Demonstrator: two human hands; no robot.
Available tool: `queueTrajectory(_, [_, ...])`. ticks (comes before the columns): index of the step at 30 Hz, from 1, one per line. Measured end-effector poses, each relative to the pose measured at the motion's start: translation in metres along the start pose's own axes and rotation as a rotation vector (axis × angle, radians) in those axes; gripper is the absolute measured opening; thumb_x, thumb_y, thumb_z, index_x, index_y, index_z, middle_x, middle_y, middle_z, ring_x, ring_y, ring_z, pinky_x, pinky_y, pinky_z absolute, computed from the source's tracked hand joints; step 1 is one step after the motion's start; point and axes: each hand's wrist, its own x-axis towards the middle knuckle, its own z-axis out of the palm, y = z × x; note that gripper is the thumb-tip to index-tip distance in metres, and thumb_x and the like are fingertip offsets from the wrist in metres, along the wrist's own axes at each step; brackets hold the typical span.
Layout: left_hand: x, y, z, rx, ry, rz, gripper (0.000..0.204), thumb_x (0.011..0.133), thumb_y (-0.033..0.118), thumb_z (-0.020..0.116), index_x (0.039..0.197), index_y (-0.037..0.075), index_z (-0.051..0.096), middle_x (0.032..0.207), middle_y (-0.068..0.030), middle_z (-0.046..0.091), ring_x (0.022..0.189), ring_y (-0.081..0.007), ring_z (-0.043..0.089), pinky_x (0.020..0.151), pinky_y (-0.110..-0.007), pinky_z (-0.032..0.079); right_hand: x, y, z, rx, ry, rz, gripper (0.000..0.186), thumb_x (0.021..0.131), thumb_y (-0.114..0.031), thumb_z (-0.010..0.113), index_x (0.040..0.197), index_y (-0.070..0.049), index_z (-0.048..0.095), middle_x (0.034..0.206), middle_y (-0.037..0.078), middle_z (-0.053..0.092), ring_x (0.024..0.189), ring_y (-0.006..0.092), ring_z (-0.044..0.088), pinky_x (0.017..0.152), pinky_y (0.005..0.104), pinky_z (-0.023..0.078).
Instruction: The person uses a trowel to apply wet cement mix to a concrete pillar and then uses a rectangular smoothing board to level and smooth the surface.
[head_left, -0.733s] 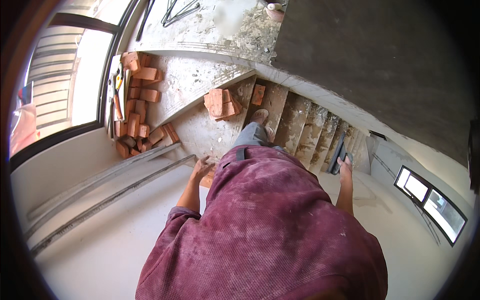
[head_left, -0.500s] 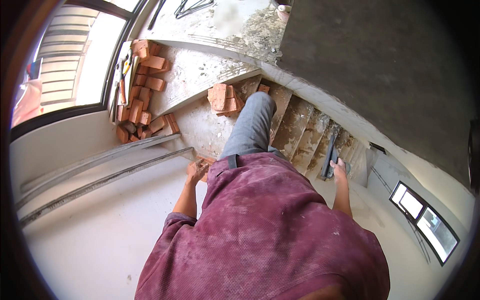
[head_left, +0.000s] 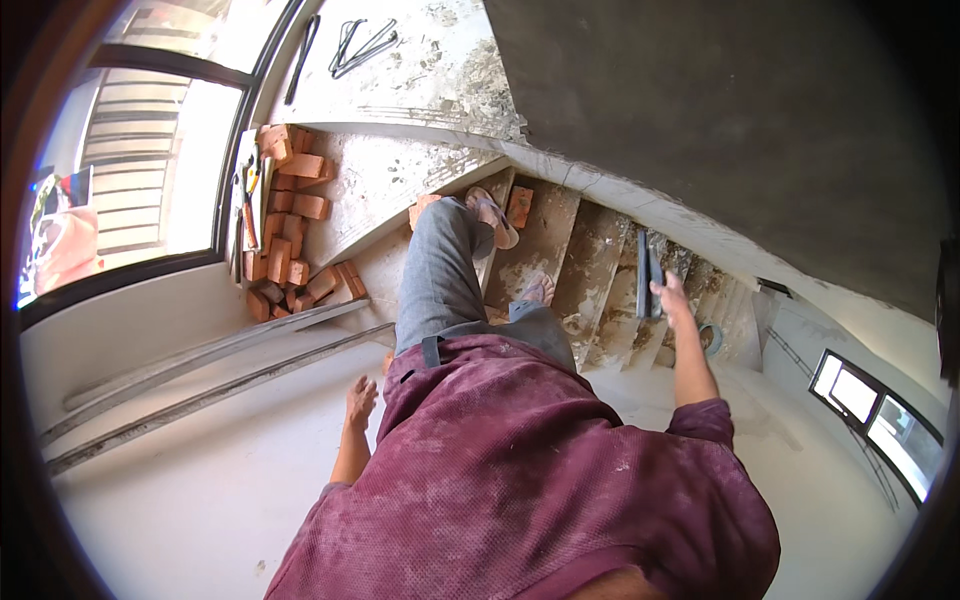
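My left hand [head_left: 361, 401] hangs left of my hip beside the white wall, empty, with its fingers apart. Just past it, the edge of a red brick [head_left: 388, 362] peeks out beside my trousers. On the other side, my right hand [head_left: 672, 298] grips a long, narrow grey tool [head_left: 643, 280] that looks like a plastering trowel seen edge-on. The tool is held above the stained stair steps [head_left: 600, 270]. My feet, in sandals [head_left: 493, 218], are on the steps, one higher than the other.
Red bricks [head_left: 290, 225] are heaped by the window, with hand tools [head_left: 250, 190] along the sill. A single brick [head_left: 520, 206] lies on a step beside my foot; another [head_left: 422, 208] shows behind my knee. A dark grey wall [head_left: 700, 110] rises at right. Metal rails [head_left: 220, 375] run along the left.
My left hand has drawn back from the bricks and opened. The right hand and grey tool have moved up and slightly left. My legs have shifted, bringing both feet into view.
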Motion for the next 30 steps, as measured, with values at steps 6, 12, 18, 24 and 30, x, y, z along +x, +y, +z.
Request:
queueTrajectory(6, [0.05,-0.03,-0.124,-0.068,0.059,-0.123,0.068,0.089,0.04,0.067,0.144,0.009,0.042,0.125,-0.01,0.061,0.097,-0.0241,0.063,0.084,-0.045,0.051,-0.03,-0.013,-0.064,-0.418,0.143,-0.183,0.064,0.086,-0.023,0.068,0.142,-0.004,0.043,0.138,0.022,0.051,0.128,0.0343,0.048,0.108,0.04,0.037])
queueTrajectory(12, [0.124,0.299,-0.113,0.384,0.414,0.703,0.045,0.097,0.032,0.055,0.132,0.004,0.054,0.112,-0.0111,0.066,0.097,-0.0195,0.062,0.083,-0.032,0.049,-0.159,0.126,-0.109,-0.119,0.227,0.123,0.059,0.086,-0.006,0.065,0.139,0.005,0.042,0.129,0.014,0.057,0.116,0.0214,0.054,0.101,0.0326,0.04])
queueTrajectory(18, [0.072,0.42,-0.027,0.357,0.152,0.867,0.047,0.098,0.034,0.056,0.133,0.002,0.055,0.117,-0.0114,0.066,0.097,-0.0181,0.063,0.085,-0.03,0.049,-0.187,0.168,-0.01,-0.086,0.18,-0.007,0.048,0.085,-0.008,0.065,0.13,0.004,0.051,0.111,0.009,0.063,0.098,0.0197,0.058,0.093,0.0317,0.043])
queueTrajectory(24, [0.027,0.352,0.021,-0.055,-0.516,0.576,0.044,0.096,0.026,0.062,0.132,0.002,0.056,0.117,-0.009,0.066,0.104,-0.0188,0.065,0.095,-0.033,0.05,-0.122,-0.092,0.122,0.046,-0.34,-0.392,0.057,0.092,-0.019,0.059,0.14,0.007,0.042,0.134,0.014,0.055,0.121,0.0208,0.052,0.104,0.0324,0.038])
queueTrajectory(30, [0.008,0.377,0.022,-0.683,-0.856,0.604,0.05,0.099,0.03,0.056,0.141,0.005,0.046,0.131,-0.0053,0.058,0.124,-0.017,0.051,0.108,-0.037,0.037,-0.149,-0.342,0.276,0.489,-1.072,-0.293,0.049,0.1,-0.027,0.05,0.14,0.0,0.044,0.128,0.009,0.059,0.113,0.015,0.06,0.095,0.0319,0.05])
